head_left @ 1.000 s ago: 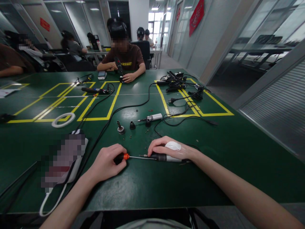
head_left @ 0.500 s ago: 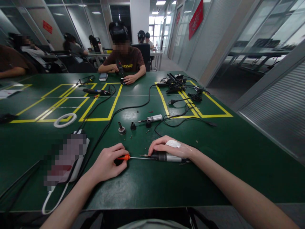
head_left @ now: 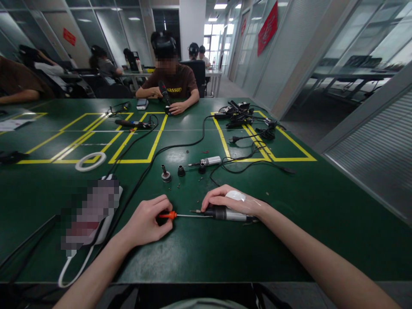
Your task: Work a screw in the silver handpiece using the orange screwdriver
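Your left hand (head_left: 149,221) grips an orange-handled screwdriver (head_left: 171,215); your right hand (head_left: 230,198) holds a silver-and-black handpiece (head_left: 236,216).
Your left fingers curl tightly around the handle, its shaft pointing at the handpiece's black nose; whether they touch is unclear. Your right fingers bend closed over that nose, palm above the barrel, pressure impossible to tell. The handpiece, lying along the green tabletop (head_left: 206,257), looks rigid and moderately weighty; its smooth round barrel may roll or slip, so take the darker collar (head_left: 220,213) and spare the thin, probably fragile tip (head_left: 195,211).
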Demonstrator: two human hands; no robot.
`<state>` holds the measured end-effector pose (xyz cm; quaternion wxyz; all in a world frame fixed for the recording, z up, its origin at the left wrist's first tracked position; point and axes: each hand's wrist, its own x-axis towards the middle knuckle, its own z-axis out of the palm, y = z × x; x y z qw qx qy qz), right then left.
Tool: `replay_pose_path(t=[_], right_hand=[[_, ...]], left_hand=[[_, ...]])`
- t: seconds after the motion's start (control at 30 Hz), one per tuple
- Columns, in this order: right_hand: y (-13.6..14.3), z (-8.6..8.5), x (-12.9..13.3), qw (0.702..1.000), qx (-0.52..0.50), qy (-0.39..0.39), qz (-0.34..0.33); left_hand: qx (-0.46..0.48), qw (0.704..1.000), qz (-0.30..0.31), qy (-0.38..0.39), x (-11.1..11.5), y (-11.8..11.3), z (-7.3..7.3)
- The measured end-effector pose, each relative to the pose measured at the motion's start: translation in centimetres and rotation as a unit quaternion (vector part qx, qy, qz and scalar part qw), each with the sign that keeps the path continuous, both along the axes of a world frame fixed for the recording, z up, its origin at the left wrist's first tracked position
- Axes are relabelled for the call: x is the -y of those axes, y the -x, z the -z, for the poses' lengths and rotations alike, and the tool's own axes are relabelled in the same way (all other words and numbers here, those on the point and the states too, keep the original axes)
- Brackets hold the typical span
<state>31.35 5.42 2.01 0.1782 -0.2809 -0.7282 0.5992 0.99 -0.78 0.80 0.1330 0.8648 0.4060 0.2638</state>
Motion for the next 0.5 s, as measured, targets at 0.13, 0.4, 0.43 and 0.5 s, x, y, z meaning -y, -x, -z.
replay_pose_path(t=[0.13,0.4,0.43,0.5], right_hand=[[0.09,-0.23,0.06,1.000,0.008,0.001,0.000],[0.30,-0.03,0.00,1.000,-0.012,0.008,-0.006],[0.32,0.07,-0.02,1.000,-0.016,0.009,-0.008],[0.37,0.18,-0.05,1.000,-0.019,0.012,-0.005]], left_hand=[[-0.009,1.000,0.006,-0.005,-0.08,0.24,-0.04],[0.003,1.000,0.011,-0.020,-0.31,0.42,0.19],[0.006,1.000,0.007,-0.018,-0.30,0.43,0.29],[0.008,1.000,-0.006,-0.005,-0.27,0.41,0.46]])
